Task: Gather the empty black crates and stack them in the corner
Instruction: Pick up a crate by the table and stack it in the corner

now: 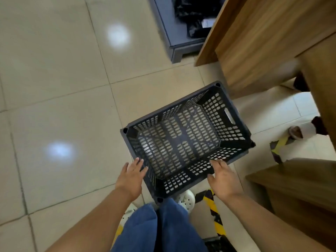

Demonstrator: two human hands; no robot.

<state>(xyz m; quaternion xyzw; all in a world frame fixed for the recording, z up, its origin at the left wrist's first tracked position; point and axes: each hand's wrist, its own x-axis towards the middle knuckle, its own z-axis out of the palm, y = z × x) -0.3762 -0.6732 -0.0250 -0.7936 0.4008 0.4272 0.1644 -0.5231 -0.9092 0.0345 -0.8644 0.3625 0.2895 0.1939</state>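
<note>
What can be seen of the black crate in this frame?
The crate is black, plastic-looking and rectangular, with perforated walls and floor, a slot handle in its right end wall and round sockets at its rim corners. It is empty and upright, turned at an angle over the tiled floor. The left hand has straight fingers against its near left wall; the right hand reaches its near right wall with spread fingers. Neither has a closed grip.

— What sort of place is this?
— A shop or stockroom, it seems: glossy tiled floor [63, 88], wooden counters [254, 42], yellow-black hazard tape [212, 204], a grey pallet [174, 33] holding black bags [192, 11].
</note>
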